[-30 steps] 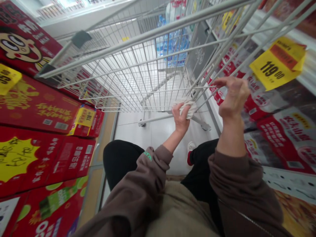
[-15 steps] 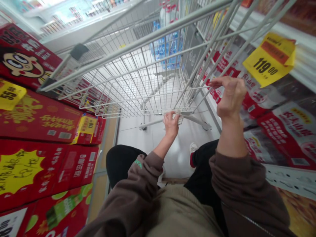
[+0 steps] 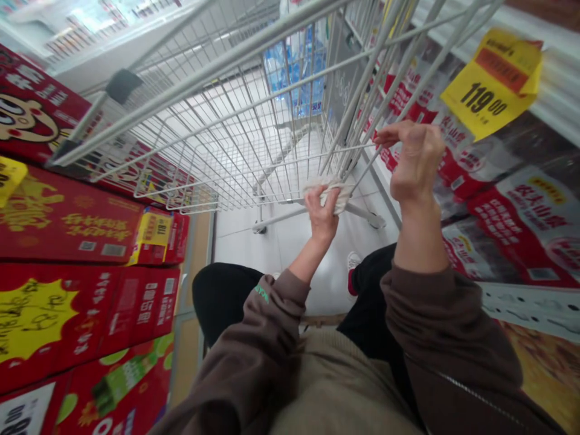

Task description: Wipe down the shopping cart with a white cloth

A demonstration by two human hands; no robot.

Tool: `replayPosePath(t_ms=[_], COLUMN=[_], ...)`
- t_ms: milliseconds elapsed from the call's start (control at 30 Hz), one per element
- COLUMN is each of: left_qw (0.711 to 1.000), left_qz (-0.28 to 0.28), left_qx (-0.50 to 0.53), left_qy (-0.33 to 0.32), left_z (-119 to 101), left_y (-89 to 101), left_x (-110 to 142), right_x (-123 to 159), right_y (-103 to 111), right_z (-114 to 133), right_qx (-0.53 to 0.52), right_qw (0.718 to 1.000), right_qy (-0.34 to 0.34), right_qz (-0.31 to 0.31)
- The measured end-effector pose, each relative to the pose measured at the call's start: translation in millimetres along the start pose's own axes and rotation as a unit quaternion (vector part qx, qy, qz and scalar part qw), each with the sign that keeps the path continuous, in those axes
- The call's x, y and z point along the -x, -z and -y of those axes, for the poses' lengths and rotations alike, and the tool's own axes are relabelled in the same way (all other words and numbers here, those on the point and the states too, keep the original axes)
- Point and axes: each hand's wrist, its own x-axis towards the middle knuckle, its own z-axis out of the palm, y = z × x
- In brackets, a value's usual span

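A grey wire shopping cart (image 3: 235,139) fills the upper middle of the head view, tipped toward me. My left hand (image 3: 322,214) is closed round a crumpled white cloth (image 3: 330,188) and presses it against the lower wires at the cart's near bottom corner. My right hand (image 3: 414,160) is higher and to the right, its fingers curled over a horizontal wire of the cart's near wall. Both arms wear brown sleeves. I crouch low, with black trousers and a white shoe (image 3: 352,269) below the hands.
Stacked red gift boxes (image 3: 77,254) with yellow price tags line the left side. On the right stand red and white packs (image 3: 521,229) under a yellow 119.00 tag (image 3: 492,90). Blue water bottles (image 3: 296,66) show beyond the cart. The light floor (image 3: 281,248) runs under the cart.
My left hand with the cloth slid left along the cart's lower wires, then came back right and slightly up. My right hand kept its hold on the wire. The view drifted a little.
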Motion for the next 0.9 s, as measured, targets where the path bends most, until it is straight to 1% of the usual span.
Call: replayPosePath(t_ms=[33,100,167,200,367,433,500,567,633,700,767,833,900], left_qw=[1.0,0.999,0.997,0.997,0.998,0.997,0.994,0.991,0.985,0.975,0.967,0.962,0.956], left_qz=[0.003,0.036,0.072,0.079,0.05,0.069,0.096,0.106,0.1,0.091,0.087,0.091,0.108], left_qx=[0.001,-0.009,-0.022,-0.022,0.028,0.012,-0.023,-0.056,-0.084,-0.111,-0.132,-0.154,-0.18], left_qy=[-0.006,0.0,0.011,0.011,-0.027,-0.032,-0.034,-0.058,-0.111,-0.169,-0.201,-0.207,-0.204], left_z=[-1.7,-3.3,-5.3,-7.5,-23.6,-24.9,-24.2,-26.6,-35.1,-47.1,-55.3,-53.4,-41.7], left_y=[-4.0,-9.9,-12.8,-13.5,-18.9,-21.9,-23.9,-25.6,-28.1,-31.8,-36.1,-39.4,-40.1], left_x=[-2.2,-4.4,-4.5,-4.8,-17.4,-20.6,-18.7,-15.3,-16.2,-23.8,-34.3,-40.3,-37.4], right_x=[0.0,0.0,0.1,0.1,-0.7,-1.1,-1.2,-0.7,0.3,1.3,2.1,2.3,2.2], right_y=[0.5,1.4,1.7,1.6,0.8,1.4,2.1,2.3,2.0,1.7,2.1,3.3,4.6], right_z=[0.0,0.1,0.0,-0.1,-1.6,-2.0,-3.0,-4.8,-7.1,-8.7,-9.3,-9.1,-8.7], right_qx=[0.003,0.007,0.006,0.004,0.013,0.017,0.018,0.017,0.017,0.018,0.014,0.008,0.006], right_qw=[1.0,1.0,1.0,1.0,1.0,1.0,1.0,1.0,1.0,1.0,1.0,1.0,1.0], right_qy=[0.0,-0.002,-0.009,-0.01,0.001,0.004,0.004,0.003,0.0,-0.006,-0.011,-0.013,-0.014], right_qz=[0.005,0.009,-0.001,-0.006,0.005,-0.003,-0.013,-0.02,-0.018,-0.007,0.006,0.01,0.006])
